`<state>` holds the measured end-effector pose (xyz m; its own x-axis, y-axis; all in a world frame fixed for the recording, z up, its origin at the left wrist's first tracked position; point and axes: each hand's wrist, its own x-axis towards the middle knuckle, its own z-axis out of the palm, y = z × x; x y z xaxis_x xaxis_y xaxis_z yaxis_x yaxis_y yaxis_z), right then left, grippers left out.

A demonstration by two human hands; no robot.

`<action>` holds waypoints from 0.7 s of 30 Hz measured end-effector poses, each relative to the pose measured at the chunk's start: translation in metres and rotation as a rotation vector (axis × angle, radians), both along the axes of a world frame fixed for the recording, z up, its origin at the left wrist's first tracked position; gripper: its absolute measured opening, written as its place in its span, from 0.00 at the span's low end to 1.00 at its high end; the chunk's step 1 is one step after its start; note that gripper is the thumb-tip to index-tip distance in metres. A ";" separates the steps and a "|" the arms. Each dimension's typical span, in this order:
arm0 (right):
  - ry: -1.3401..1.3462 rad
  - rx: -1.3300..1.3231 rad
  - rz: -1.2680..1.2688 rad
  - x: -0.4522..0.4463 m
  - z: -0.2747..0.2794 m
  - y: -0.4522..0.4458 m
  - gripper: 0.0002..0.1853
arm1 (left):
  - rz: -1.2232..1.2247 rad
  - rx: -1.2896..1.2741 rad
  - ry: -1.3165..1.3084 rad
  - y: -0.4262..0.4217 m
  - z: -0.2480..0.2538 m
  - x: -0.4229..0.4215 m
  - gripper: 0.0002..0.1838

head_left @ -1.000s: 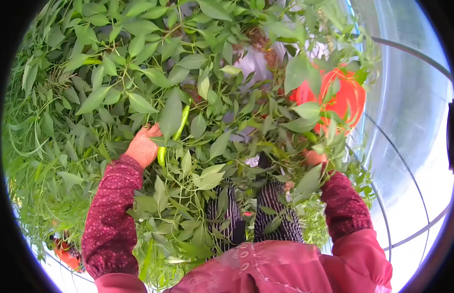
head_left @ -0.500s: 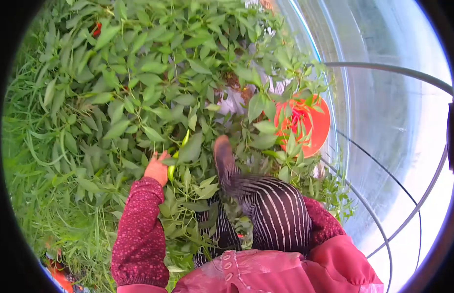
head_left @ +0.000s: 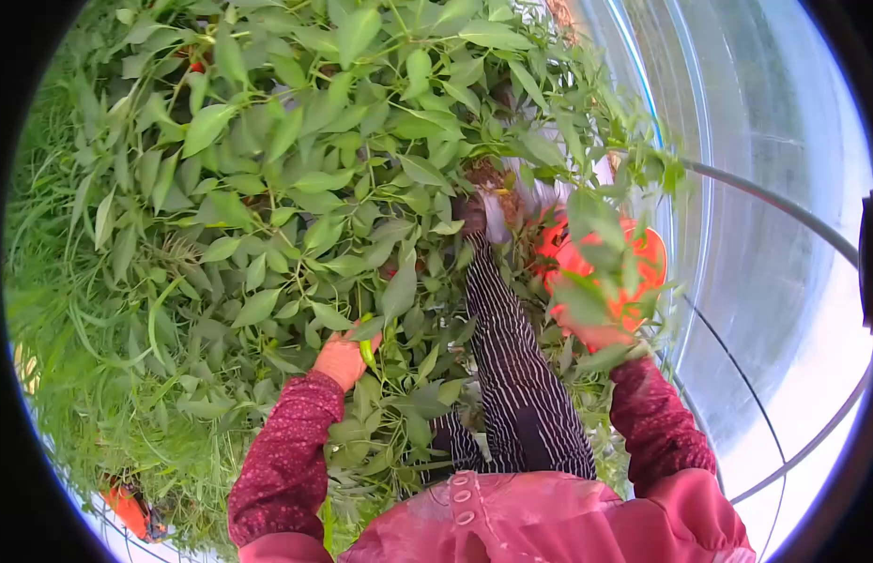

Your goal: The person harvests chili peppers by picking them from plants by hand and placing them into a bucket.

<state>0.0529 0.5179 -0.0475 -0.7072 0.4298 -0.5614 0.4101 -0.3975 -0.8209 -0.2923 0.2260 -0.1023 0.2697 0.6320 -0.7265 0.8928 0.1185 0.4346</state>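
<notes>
My left hand [head_left: 342,360] is among the pepper plant's leaves, its fingers partly covered by foliage and closed around a slim green chili pepper [head_left: 367,353]. My right hand [head_left: 598,332] lies over the near edge of an orange-red bucket [head_left: 650,258]. Motion blur and leaves hide its fingers, so I cannot tell whether it holds anything. Red peppers [head_left: 555,238] show at the bucket's left side, partly behind leaves.
Dense pepper plants [head_left: 296,178] spread ahead, with tall grass [head_left: 70,310] along the left. Clear plastic sheeting [head_left: 751,84] and a dark hoop [head_left: 784,206] stand at the right. My striped leg [head_left: 516,347] extends forward between the plants. An orange-red object [head_left: 127,511] lies lower left.
My right hand has come into view at the bucket. My leg has stretched forward. The view has shifted, and my left hand's fingers, spread before, are now closed at the green chili pepper.
</notes>
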 end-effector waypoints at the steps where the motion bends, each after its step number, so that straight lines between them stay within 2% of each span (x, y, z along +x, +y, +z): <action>1: -0.143 -0.191 -0.077 -0.048 0.033 0.023 0.21 | 0.002 -0.067 0.013 0.016 -0.002 -0.002 0.21; 2: -0.269 -0.373 -0.172 -0.071 0.050 0.033 0.22 | 0.088 0.015 -0.035 0.019 -0.006 0.000 0.24; 3: -0.262 -0.390 -0.158 -0.079 0.048 0.043 0.22 | 0.098 -0.002 -0.023 0.032 0.000 -0.003 0.24; 5: -0.023 -0.506 -0.671 -0.090 0.047 0.054 0.23 | 0.348 -0.223 -0.158 0.058 0.023 -0.005 0.27; 6: 0.036 -0.324 -0.744 -0.116 0.051 0.058 0.22 | -0.321 0.054 0.060 0.011 -0.032 0.009 0.25; 8: -0.017 -0.362 -0.626 -0.126 0.038 0.068 0.22 | 0.222 -0.462 -0.287 0.152 0.047 -0.010 0.19; 9: -0.090 -0.376 -0.555 -0.125 0.033 0.058 0.21 | 0.490 -0.303 -0.470 0.168 0.056 -0.015 0.14; 10: -0.129 -0.363 -0.447 -0.133 0.025 0.057 0.21 | 0.779 -0.324 -0.542 0.192 0.057 -0.015 0.14; 11: -0.161 -0.361 -0.390 -0.137 0.019 0.057 0.21 | 0.901 0.100 -0.506 0.217 0.059 -0.012 0.13; 12: -0.150 -0.406 -0.415 -0.146 0.017 0.057 0.21 | 0.829 0.332 -0.413 0.246 0.064 -0.017 0.13; 13: -0.147 -0.444 -0.443 -0.158 0.018 0.055 0.20 | 0.645 0.482 -0.277 0.262 0.051 -0.028 0.13; 15: -0.180 -0.377 -0.331 -0.170 0.013 0.055 0.19 | 0.325 0.563 0.011 0.300 0.033 -0.041 0.12; 17: -0.158 -0.341 -0.283 -0.177 0.008 0.056 0.21 | 0.527 0.488 0.076 0.318 -0.004 -0.046 0.13; 18: -0.160 -0.346 -0.281 -0.185 0.009 0.062 0.22 | 0.531 0.489 0.065 0.318 -0.011 -0.050 0.13; 20: -0.121 -0.210 -0.168 -0.188 -0.008 0.077 0.23 | 0.887 -0.024 0.110 0.322 0.001 -0.070 0.16; 21: -0.133 -0.115 -0.111 -0.193 -0.014 0.089 0.23 | 0.976 0.186 0.150 0.294 -0.043 -0.069 0.18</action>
